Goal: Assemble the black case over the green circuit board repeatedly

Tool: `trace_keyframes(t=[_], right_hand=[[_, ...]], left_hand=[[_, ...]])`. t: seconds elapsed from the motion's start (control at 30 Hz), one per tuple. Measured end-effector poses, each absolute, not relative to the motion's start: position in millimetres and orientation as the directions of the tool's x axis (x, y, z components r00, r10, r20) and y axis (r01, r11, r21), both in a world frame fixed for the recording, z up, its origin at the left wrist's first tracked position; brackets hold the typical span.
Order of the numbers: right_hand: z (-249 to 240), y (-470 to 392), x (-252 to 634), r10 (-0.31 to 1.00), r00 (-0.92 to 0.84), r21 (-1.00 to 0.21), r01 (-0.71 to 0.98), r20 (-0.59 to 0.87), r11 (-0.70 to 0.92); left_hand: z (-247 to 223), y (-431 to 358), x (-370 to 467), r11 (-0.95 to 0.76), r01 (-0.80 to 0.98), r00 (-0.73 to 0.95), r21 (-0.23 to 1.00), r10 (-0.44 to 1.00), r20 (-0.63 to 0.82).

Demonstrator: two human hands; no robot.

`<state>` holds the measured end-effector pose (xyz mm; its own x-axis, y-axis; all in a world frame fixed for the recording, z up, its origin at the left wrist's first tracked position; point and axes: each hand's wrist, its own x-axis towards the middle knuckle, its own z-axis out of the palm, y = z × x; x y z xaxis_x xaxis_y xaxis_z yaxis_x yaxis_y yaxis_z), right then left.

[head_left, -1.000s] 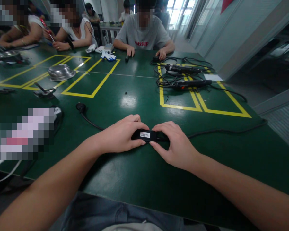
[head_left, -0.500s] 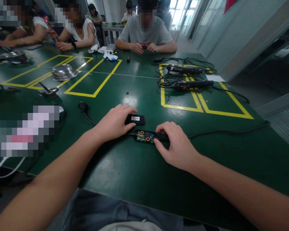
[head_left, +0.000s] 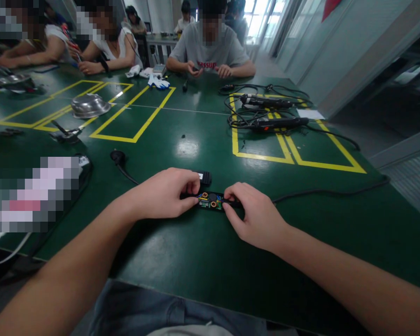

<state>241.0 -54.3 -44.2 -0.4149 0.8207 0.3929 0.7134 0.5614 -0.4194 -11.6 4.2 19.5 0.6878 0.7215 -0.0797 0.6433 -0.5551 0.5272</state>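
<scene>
An open black case with a circuit board (head_left: 211, 200) lies on the green table, its copper coils and small coloured wires showing. My left hand (head_left: 168, 193) is closed round its left end, thumb in front and fingers behind. At the other end, my right hand (head_left: 257, 212) pinches the case near where the black cord (head_left: 315, 191) comes out. Just behind my left hand rests a black ribbed cover (head_left: 206, 178) with a white label, partly hidden by the fingers. A black plug (head_left: 118, 157) on a cord lies to the left.
Two black electric screwdrivers (head_left: 266, 101) with tangled cables lie at the back right, inside yellow tape lines. A steel bowl (head_left: 90, 106) and a white-blue glove (head_left: 158, 82) are farther off. A blurred-out object (head_left: 38, 191) sits at left. Several people sit around the table.
My left hand has left the labelled cover and come down onto the left end of the case. My right hand stays at the right end. The person opposite has moved their hands apart.
</scene>
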Motion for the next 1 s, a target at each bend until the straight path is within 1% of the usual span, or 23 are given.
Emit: trace_keyframes(t=[0.17, 0.4, 0.67, 0.87, 1.0], right_hand=[[-43.6, -55.2, 241.8, 0.827, -0.416, -0.423, 0.717, 0.378, 0.554], [-44.9, -54.8, 241.1, 0.846, -0.395, -0.464, 0.711, 0.359, 0.529], [-41.2, -56.1, 240.0, 0.841, -0.356, -0.514, 0.672, 0.408, 0.534], [-39.7, -54.2, 242.5, 0.842, -0.389, -0.530, 0.655, 0.374, 0.538], [-40.6, -53.0, 242.2, 0.847, -0.398, -0.515, 0.672, 0.354, 0.531]], left_hand=[[17.7, 5.4, -12.0, -0.537, 0.674, 0.678, 0.507, 0.722, -0.136], [17.1, 7.7, -13.5, -0.504, 0.642, 0.705, 0.578, 0.684, -0.187], [19.7, 11.3, -19.3, -0.472, 0.610, 0.707, 0.636, 0.686, -0.169], [17.1, 14.1, -21.2, -0.451, 0.623, 0.707, 0.640, 0.675, -0.213], [14.7, 14.5, -20.4, -0.459, 0.632, 0.701, 0.624, 0.682, -0.208]])
